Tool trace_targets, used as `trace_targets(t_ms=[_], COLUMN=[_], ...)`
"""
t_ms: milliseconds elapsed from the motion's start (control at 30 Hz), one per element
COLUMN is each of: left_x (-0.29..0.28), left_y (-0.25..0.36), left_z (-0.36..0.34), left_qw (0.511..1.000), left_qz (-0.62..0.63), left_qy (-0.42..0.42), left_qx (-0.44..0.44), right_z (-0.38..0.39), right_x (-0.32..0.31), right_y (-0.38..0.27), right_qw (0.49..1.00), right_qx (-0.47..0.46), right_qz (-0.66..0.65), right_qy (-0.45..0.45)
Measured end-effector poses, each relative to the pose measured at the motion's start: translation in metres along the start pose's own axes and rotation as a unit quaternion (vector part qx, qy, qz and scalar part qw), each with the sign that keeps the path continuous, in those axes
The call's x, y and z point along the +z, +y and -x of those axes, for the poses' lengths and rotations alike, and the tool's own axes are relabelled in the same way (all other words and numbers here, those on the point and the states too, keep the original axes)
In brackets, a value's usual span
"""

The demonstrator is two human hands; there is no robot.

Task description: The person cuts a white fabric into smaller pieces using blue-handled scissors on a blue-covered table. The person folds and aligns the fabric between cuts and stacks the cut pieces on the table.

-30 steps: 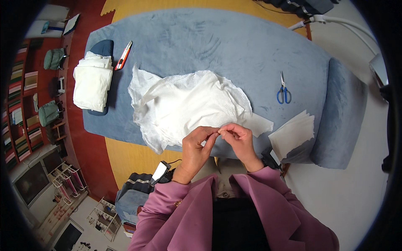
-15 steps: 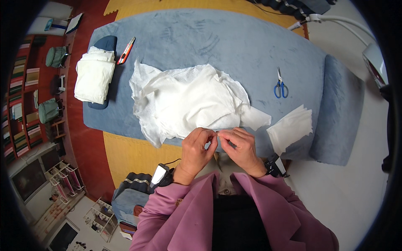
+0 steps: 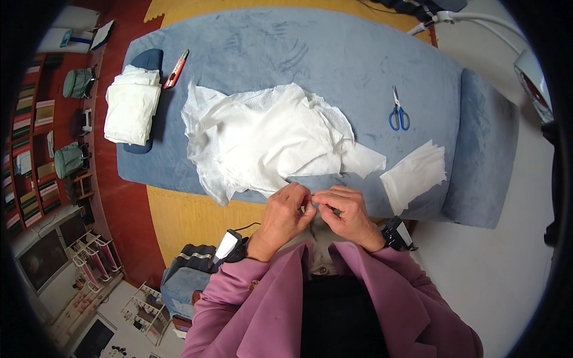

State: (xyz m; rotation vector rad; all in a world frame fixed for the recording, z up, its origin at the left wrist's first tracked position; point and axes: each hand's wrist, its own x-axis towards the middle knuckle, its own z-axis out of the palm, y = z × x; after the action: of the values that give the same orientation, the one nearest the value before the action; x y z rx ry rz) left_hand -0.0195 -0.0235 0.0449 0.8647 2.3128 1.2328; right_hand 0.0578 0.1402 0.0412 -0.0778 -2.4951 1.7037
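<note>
My left hand point(image 3: 285, 213) and my right hand point(image 3: 346, 216) meet fingertip to fingertip at the near edge of the blue padded bed point(image 3: 250, 42). Both are closed in a pinch; whatever lies between the fingertips is too small to name. Just beyond them spreads a crumpled, thin white cloth point(image 3: 262, 134), its near edge close to my left fingers. Blue-handled scissors point(image 3: 398, 113) lie on the bed to the right, blades pointing away. Nearer, on that side, a fanned bundle of white cloth pieces point(image 3: 416, 176) rests by the edge.
A stack of folded white cloth point(image 3: 132, 107) sits on a dark blue pad point(image 3: 147, 58) at the far left, beside a red utility knife point(image 3: 176, 69). A blue bolster point(image 3: 484, 149) closes the right end. A white lamp arm point(image 3: 477, 18) reaches in from the upper right.
Both hands have stayed close together and pinched, shifting slightly nearer to me relative to the white cloth. The whole view has moved a little; the things on the bed lie as before.
</note>
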Motion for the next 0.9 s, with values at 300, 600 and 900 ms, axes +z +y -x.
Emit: trace_targets(t_ms=[300,600,900], left_x=[-0.001,0.002,-0.022], left_y=[-0.005,-0.014,-0.045], left_z=[0.003,0.008,0.017], left_qw=[0.993,0.833,0.707], left_qz=[0.07,0.463,0.588], left_qy=[0.067,0.106,0.075], left_qx=[-0.067,-0.284,-0.386], right_z=[0.0,-0.008,0.0], right_x=[0.004,0.008,0.018], right_y=[-0.003,-0.01,0.002], right_qw=[0.999,0.995,0.941], right_qx=[-0.043,-0.082,0.212], right_qz=[-0.003,0.04,-0.259], right_qy=[-0.015,-0.043,0.046])
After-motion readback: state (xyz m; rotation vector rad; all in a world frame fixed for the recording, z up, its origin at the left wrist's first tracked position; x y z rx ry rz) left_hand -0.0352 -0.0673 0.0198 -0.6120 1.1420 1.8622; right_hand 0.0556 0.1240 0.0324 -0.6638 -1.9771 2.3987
